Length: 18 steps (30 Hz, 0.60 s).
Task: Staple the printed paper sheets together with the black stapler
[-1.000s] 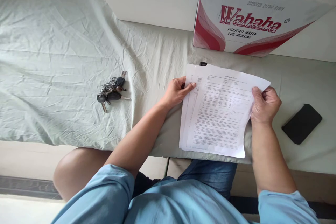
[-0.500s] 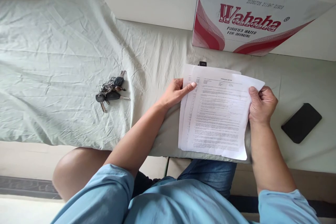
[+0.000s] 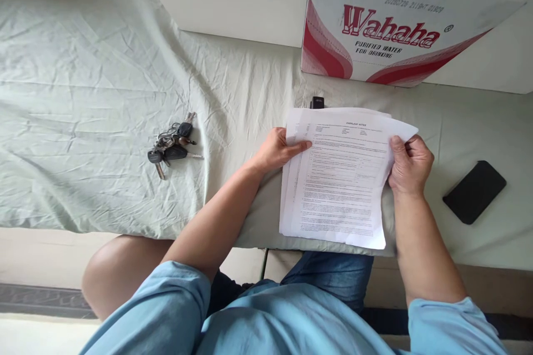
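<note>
Several printed sheets (image 3: 339,177) lay fanned in my grip, resting at the near edge of the sheet-covered bed (image 3: 91,94). My left hand (image 3: 277,150) pinched their left edge, thumb on top. My right hand (image 3: 410,165) gripped their right edge, fingers curled behind. Left of the papers lay a bunch of keys (image 3: 170,145); right of them, a black phone (image 3: 474,192); beyond them, a Wahaha box (image 3: 400,22).

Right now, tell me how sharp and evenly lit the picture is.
Head view: soft, even daylight, no glare; the printed sheets show a legible heading but blurred body text; the Wahaha carton lettering is sharp; faint shadows under the keys and black phone; straight edges bow slightly towards the corners.
</note>
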Available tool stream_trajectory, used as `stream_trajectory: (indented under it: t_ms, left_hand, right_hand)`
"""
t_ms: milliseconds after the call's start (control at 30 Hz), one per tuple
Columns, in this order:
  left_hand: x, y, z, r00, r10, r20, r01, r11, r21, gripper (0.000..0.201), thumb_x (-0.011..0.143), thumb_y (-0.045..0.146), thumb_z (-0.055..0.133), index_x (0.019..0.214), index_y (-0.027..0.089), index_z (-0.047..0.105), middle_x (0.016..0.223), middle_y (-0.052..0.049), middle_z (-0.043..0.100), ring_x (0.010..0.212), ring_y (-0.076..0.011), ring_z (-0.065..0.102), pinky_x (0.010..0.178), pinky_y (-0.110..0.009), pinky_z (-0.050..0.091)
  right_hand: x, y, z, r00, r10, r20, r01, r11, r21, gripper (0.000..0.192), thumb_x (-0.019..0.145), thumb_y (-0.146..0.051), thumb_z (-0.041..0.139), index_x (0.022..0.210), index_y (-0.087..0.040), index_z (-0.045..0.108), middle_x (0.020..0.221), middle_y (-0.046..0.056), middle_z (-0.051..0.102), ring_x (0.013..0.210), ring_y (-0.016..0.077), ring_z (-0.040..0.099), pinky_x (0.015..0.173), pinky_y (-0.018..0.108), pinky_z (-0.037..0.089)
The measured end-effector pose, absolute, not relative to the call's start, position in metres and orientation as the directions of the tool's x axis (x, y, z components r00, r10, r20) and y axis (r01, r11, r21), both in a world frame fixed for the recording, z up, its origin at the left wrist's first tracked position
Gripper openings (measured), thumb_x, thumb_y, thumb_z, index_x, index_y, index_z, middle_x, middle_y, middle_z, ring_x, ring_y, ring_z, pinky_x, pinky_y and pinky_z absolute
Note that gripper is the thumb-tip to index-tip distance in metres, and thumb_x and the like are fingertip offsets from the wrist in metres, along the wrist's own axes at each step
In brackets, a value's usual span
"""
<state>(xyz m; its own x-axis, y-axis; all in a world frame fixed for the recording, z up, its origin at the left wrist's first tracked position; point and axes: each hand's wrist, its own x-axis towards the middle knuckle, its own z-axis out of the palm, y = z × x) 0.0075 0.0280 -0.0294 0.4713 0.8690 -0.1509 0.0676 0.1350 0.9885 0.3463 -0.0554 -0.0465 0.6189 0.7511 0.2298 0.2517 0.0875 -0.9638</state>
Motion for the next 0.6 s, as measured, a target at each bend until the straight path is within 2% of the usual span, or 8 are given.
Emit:
stream_trajectory:
  t_ms: [67, 167, 233, 300, 400, 467, 533, 600]
  left_hand:
    - [0.008, 0.028, -0.03, 0.415, 0.896, -0.157, -0.045, 0.192, 0.98, 0.06, 0.078, 0.066, 0.105, 0.106, 0.016, 0.089, 0.109, -0.016, 0.092, 0.107, -0.0369, 0.089, 0.092, -0.048, 0.075]
    - [0.01, 0.034, -0.036, 0.253, 0.958, -0.135, -0.239, 0.197, 0.951, 0.066, 0.072, 0.067, 0.109, 0.11, 0.017, 0.087, 0.109, -0.014, 0.092, 0.111, -0.038, 0.089, 0.099, -0.049, 0.076]
    - [0.01, 0.041, -0.041, 0.119, 0.987, -0.107, -0.341, 0.142, 0.929, 0.07, 0.071, 0.069, 0.108, 0.114, 0.019, 0.085, 0.116, -0.015, 0.091, 0.123, -0.0405, 0.087, 0.11, -0.053, 0.074]
    - [0.008, 0.049, -0.046, 0.013, 0.996, -0.083, -0.405, 0.081, 0.911, 0.073, 0.073, 0.071, 0.106, 0.12, 0.02, 0.083, 0.128, -0.015, 0.09, 0.142, -0.0429, 0.081, 0.123, -0.056, 0.068]
    - [0.006, 0.057, -0.051, -0.066, 0.996, -0.062, -0.47, 0.024, 0.882, 0.077, 0.079, 0.072, 0.103, 0.133, 0.023, 0.08, 0.142, -0.014, 0.087, 0.164, -0.0422, 0.065, 0.138, -0.057, 0.058]
    - [0.009, 0.057, -0.052, -0.074, 0.995, -0.064, -0.495, 0.018, 0.868, 0.078, 0.08, 0.072, 0.102, 0.138, 0.025, 0.08, 0.146, -0.013, 0.085, 0.169, -0.0408, 0.06, 0.141, -0.056, 0.054]
    - [0.015, 0.053, -0.05, -0.06, 0.996, -0.068, -0.495, 0.03, 0.869, 0.081, 0.078, 0.073, 0.104, 0.137, 0.024, 0.081, 0.145, -0.013, 0.086, 0.168, -0.0412, 0.061, 0.14, -0.056, 0.055]
    - [0.021, 0.047, -0.046, -0.019, 0.998, -0.059, -0.472, 0.043, 0.881, 0.084, 0.073, 0.074, 0.106, 0.135, 0.022, 0.082, 0.14, -0.015, 0.087, 0.163, -0.0423, 0.066, 0.138, -0.057, 0.056]
  right_hand:
    - [0.347, -0.055, -0.047, 0.605, 0.772, 0.197, 0.205, 0.087, -0.975, 0.054, 0.081, -0.076, 0.099, 0.093, -0.027, 0.078, 0.079, -0.004, 0.068, 0.078, 0.0192, 0.069, 0.077, 0.036, 0.062]
    - [0.348, -0.053, -0.041, 0.549, 0.826, 0.128, 0.097, 0.089, -0.991, 0.065, 0.084, -0.088, 0.089, 0.106, -0.027, 0.082, 0.088, 0.0, 0.075, 0.09, 0.0249, 0.079, 0.084, 0.042, 0.067]
    - [0.35, -0.053, -0.033, 0.461, 0.886, 0.051, -0.005, 0.06, -0.998, 0.076, 0.084, -0.097, 0.081, 0.115, -0.028, 0.084, 0.099, 0.005, 0.082, 0.107, 0.0315, 0.084, 0.095, 0.049, 0.07]
    - [0.35, -0.055, -0.024, 0.364, 0.931, -0.015, -0.116, 0.029, -0.993, 0.083, 0.079, -0.105, 0.077, 0.117, -0.031, 0.085, 0.107, 0.008, 0.086, 0.118, 0.036, 0.084, 0.099, 0.054, 0.071]
    - [0.346, -0.059, -0.017, 0.224, 0.972, -0.07, -0.228, -0.018, -0.974, 0.091, 0.065, -0.114, 0.076, 0.111, -0.035, 0.085, 0.112, 0.006, 0.089, 0.114, 0.0362, 0.086, 0.091, 0.054, 0.075]
    - [0.337, -0.062, -0.019, 0.158, 0.984, -0.083, -0.213, -0.048, -0.976, 0.087, 0.058, -0.107, 0.088, 0.107, -0.035, 0.084, 0.106, 0.004, 0.089, 0.106, 0.0335, 0.086, 0.09, 0.052, 0.076]
    - [0.325, -0.065, -0.023, 0.196, 0.978, -0.067, -0.145, -0.039, -0.989, 0.076, 0.059, -0.086, 0.105, 0.109, -0.034, 0.083, 0.101, 0.002, 0.088, 0.107, 0.0314, 0.086, 0.102, 0.053, 0.075]
    - [0.315, -0.065, -0.024, 0.312, 0.95, -0.01, -0.07, 0.013, -0.997, 0.068, 0.062, -0.064, 0.113, 0.115, -0.033, 0.083, 0.107, 0.002, 0.088, 0.118, 0.0314, 0.085, 0.12, 0.057, 0.068]
